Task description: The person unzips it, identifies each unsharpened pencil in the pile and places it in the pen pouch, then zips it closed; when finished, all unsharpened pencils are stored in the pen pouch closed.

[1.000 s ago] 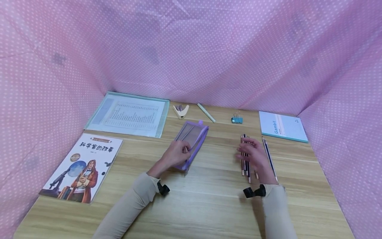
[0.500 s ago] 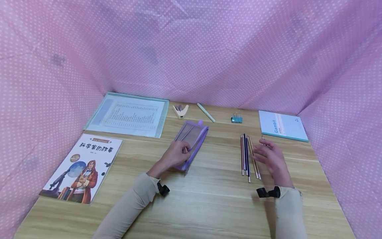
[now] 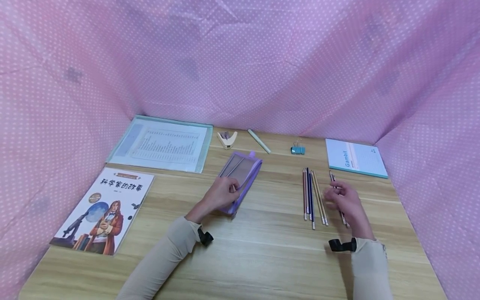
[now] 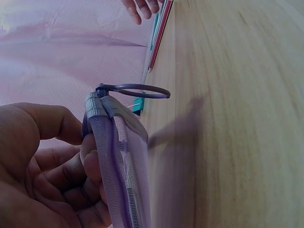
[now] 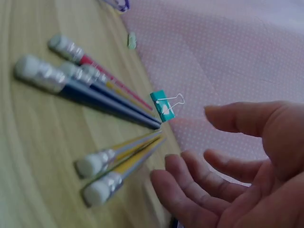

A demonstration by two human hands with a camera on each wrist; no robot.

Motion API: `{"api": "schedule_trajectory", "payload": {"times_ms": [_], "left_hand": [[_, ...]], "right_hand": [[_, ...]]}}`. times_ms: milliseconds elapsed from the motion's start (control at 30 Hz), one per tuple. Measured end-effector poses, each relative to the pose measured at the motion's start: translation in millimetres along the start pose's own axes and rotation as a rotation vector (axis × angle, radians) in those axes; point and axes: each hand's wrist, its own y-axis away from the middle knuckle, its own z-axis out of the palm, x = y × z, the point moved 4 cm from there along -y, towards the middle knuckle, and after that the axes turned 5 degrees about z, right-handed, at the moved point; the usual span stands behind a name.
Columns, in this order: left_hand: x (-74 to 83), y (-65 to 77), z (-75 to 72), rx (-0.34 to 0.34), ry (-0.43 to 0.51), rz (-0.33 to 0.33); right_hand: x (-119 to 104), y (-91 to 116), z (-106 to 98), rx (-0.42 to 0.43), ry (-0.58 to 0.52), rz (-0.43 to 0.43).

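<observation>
My left hand (image 3: 221, 192) pinches the zip edge of a purple mesh pencil case (image 3: 247, 183). Two thin pencil-like sticks show through its mesh. The left wrist view has thumb and fingers at the end of the case (image 4: 107, 156), beside a dark ring (image 4: 142, 90). At the right, my right hand (image 3: 346, 200) is over dark pencils (image 3: 332, 176), partly hiding them. Its thumb and fingers stand apart with nothing between them in the right wrist view. To its left lie yellow pencils (image 3: 318, 198), then red and dark blue pencils (image 3: 311, 196), eraser ends toward me.
Along the back are a document folder (image 3: 165, 143), a cream stapler-like tool (image 3: 227, 141), a pale green pen (image 3: 258, 141), a teal binder clip (image 3: 298, 149) and a notebook (image 3: 356, 158). An illustrated book (image 3: 105, 210) lies at left. Pink dotted cloth (image 3: 240, 62) surrounds the table.
My right hand has moved rightward from the red and blue pencils, past the yellow ones, to the dark pencils at right. The yellow pencils are uncovered. The left hand has not moved.
</observation>
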Motion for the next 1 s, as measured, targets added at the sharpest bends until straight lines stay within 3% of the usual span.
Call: {"api": "schedule_trajectory", "payload": {"times_ms": [200, 500, 1000], "left_hand": [[-1.3, -0.3, 0.1, 0.003, -0.009, 0.002], [-1.4, -0.5, 0.4, -0.005, -0.004, -0.008], [-0.4, -0.3, 0.3, 0.0, -0.01, 0.001]], "right_hand": [[2.9, 0.2, 4.2, 0.002, 0.232, -0.034], [3.6, 1.6, 6.1, 0.046, 0.403, 0.017], [9.3, -3.3, 3.1, 0.123, 0.431, 0.027]]}}
